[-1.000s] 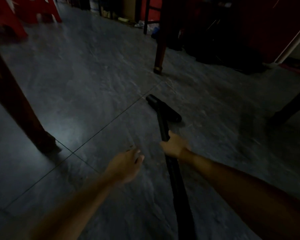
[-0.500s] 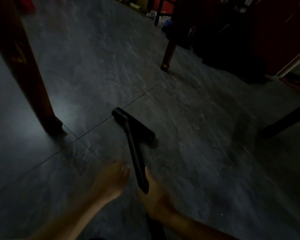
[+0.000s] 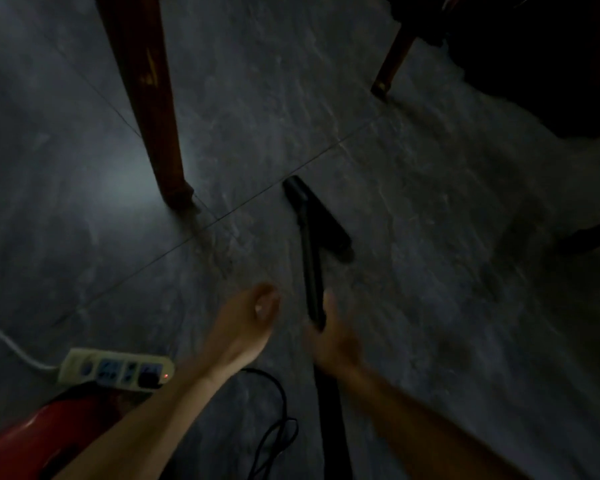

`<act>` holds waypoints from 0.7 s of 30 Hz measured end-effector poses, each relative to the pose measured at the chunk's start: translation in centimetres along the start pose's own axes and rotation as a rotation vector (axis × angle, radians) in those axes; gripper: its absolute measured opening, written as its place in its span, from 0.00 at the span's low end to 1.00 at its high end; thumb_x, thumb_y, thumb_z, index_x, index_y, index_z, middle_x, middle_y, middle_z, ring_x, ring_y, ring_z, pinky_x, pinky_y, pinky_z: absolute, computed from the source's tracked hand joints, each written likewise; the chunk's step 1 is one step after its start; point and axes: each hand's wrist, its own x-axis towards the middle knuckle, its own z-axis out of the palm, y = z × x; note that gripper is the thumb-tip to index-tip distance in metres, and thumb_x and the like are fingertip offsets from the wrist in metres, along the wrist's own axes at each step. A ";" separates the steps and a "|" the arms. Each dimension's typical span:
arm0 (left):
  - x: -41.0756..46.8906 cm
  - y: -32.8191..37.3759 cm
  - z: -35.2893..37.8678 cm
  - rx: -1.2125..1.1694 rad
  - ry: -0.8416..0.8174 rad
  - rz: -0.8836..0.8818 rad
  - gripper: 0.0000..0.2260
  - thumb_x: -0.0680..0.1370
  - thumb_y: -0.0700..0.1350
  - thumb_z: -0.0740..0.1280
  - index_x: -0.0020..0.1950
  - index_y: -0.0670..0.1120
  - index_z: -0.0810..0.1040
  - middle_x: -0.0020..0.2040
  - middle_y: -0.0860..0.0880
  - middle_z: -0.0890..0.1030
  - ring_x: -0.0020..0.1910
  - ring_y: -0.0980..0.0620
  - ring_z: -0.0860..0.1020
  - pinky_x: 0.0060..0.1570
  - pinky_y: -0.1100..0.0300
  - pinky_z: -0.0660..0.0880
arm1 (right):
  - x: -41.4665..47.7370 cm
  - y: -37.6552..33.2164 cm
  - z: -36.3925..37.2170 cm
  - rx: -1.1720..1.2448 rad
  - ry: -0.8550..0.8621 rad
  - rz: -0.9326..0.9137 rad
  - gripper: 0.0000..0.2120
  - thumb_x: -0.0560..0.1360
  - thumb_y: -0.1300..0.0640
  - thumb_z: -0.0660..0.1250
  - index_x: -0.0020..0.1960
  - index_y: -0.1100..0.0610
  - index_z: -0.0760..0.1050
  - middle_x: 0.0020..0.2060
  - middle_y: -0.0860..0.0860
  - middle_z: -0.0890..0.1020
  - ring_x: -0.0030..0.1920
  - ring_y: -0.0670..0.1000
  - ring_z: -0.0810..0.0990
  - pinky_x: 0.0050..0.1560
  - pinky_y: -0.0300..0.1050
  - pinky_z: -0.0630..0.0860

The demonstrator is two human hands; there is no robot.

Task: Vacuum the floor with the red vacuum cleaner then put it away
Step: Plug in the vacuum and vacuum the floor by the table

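Note:
My right hand grips the black vacuum wand, which runs forward and down to the black floor nozzle lying flat on the dark grey tiled floor. Below my hand the black hose continues toward me. My left hand hangs beside the wand with loosely curled fingers and holds nothing. The red vacuum cleaner body shows at the bottom left, partly behind my left forearm. The room is dim.
A brown wooden table leg stands left of the nozzle. A second wooden leg is at the upper right, a dark leg at the right edge. A white power strip and a looped black cord lie near the vacuum.
The view has tilted down and left, so the power strip, cord and red vacuum body have come into sight. The nozzle now lies close to the wooden table leg. My right hand keeps its grip.

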 end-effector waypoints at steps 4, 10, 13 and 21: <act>-3.5 -1.3 -0.2 -0.145 0.025 -0.079 0.13 0.81 0.46 0.58 0.64 0.46 0.75 0.54 0.55 0.77 0.53 0.61 0.75 0.44 0.77 0.67 | -9.7 1.2 4.6 -0.169 -0.107 -0.004 0.34 0.75 0.37 0.55 0.78 0.40 0.46 0.76 0.54 0.59 0.75 0.56 0.60 0.72 0.52 0.62; -7.8 -3.3 0.0 -0.178 -0.075 -0.166 0.08 0.80 0.45 0.60 0.54 0.56 0.77 0.44 0.55 0.82 0.47 0.53 0.80 0.50 0.55 0.77 | -11.9 2.6 2.1 -0.246 -0.170 0.016 0.33 0.78 0.39 0.55 0.74 0.33 0.38 0.77 0.51 0.58 0.76 0.54 0.58 0.76 0.50 0.54; -8.1 -3.3 -0.8 -0.053 -0.125 -0.114 0.10 0.80 0.48 0.59 0.60 0.53 0.76 0.48 0.60 0.78 0.47 0.61 0.76 0.44 0.71 0.73 | -6.0 2.0 0.1 -0.183 -0.052 0.034 0.36 0.77 0.38 0.58 0.78 0.44 0.46 0.78 0.52 0.57 0.76 0.54 0.58 0.75 0.51 0.56; -8.2 -3.4 -3.7 -0.028 0.066 -0.170 0.12 0.81 0.45 0.59 0.60 0.45 0.77 0.54 0.51 0.80 0.50 0.56 0.77 0.46 0.68 0.70 | -3.8 -3.4 2.4 -0.148 -0.072 0.015 0.35 0.78 0.42 0.59 0.79 0.47 0.47 0.76 0.53 0.60 0.73 0.57 0.63 0.72 0.51 0.62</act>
